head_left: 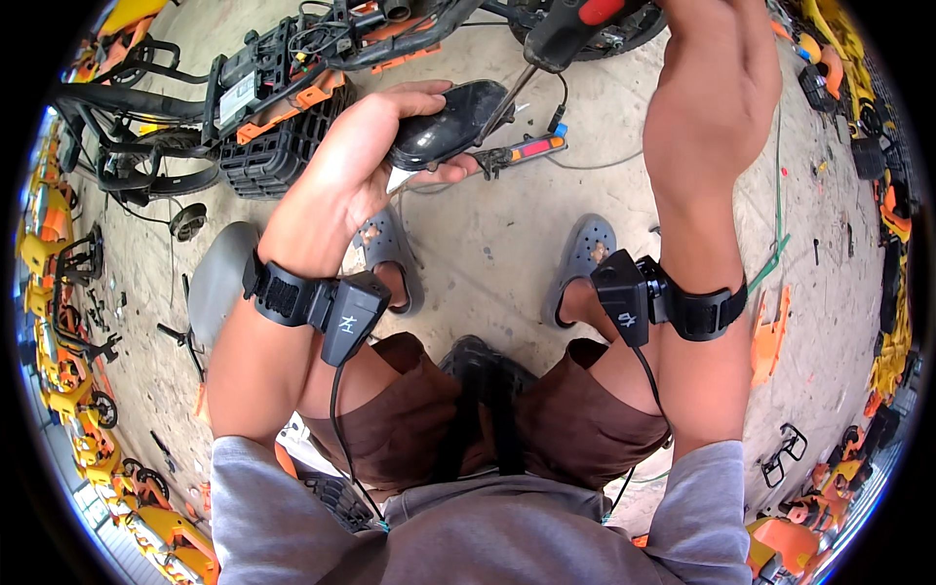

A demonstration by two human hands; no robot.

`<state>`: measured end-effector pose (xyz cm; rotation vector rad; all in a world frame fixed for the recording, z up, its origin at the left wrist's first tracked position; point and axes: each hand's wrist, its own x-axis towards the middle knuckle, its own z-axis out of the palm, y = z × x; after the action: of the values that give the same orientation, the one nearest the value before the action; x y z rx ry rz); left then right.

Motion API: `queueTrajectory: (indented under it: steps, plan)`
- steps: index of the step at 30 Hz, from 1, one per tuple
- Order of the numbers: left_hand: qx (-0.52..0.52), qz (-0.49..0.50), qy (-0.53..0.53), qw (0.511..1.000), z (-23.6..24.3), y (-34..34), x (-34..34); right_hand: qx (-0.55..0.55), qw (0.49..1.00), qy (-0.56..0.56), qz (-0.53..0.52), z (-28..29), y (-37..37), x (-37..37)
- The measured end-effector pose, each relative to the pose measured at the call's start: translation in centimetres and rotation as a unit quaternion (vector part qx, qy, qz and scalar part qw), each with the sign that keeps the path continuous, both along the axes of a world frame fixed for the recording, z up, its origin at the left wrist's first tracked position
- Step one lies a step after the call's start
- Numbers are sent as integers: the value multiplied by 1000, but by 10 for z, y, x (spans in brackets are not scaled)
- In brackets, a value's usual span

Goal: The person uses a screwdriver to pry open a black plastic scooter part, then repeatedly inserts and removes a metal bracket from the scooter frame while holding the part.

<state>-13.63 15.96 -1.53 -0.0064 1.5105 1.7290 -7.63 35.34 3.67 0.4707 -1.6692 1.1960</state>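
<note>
In my left hand (390, 136) is a glossy black oval housing (450, 125), its thumb on top and fingers curled beneath. A bit of white shows at the housing's lower left edge. My right hand (717, 58) is at the top edge, closed around a screwdriver (568, 37) with a black and red handle; its fingertips are cut off by the frame. The metal shaft slants down to the housing's right end; whether the tip sits in a screw I cannot make out. Just right of my left fingertips is a narrow strip with red and orange parts (534, 148).
A partly stripped bike frame (136, 102) with wiring and a black crate (263, 161) stands at the upper left. Dark wheels, a grey oval seat-like piece (222, 283), an orange panel (770, 336) and a green strap (775, 255) lie about. Yellow and orange vehicles line both sides.
</note>
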Motion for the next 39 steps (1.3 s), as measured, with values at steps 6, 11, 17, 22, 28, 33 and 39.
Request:
queueTrajectory:
  steps: [6,11,17,22,28,33,39]
  plan:
    - [0,17,4,1000,2,-6,-1,-28,995,-68,-68,-4,-10,0]
    - [8,29,6,1000,-2,-10,-2,-120,967,-114,-193,24,-50,3]
    - [12,27,11,1000,1,-16,-3,-110,987,-113,-19,7,-30,12]
    - [-4,39,19,999,-4,-17,-6,-46,997,-48,-39,-13,-24,-1]
    - [-2,37,26,999,-7,-22,-10,-143,978,-149,34,10,-38,14]
    - [-10,39,31,999,-6,-21,-10,51,983,-54,-171,-10,-31,-1]
    - [-4,43,37,998,-5,-21,-10,-141,976,-165,-27,17,-43,18]
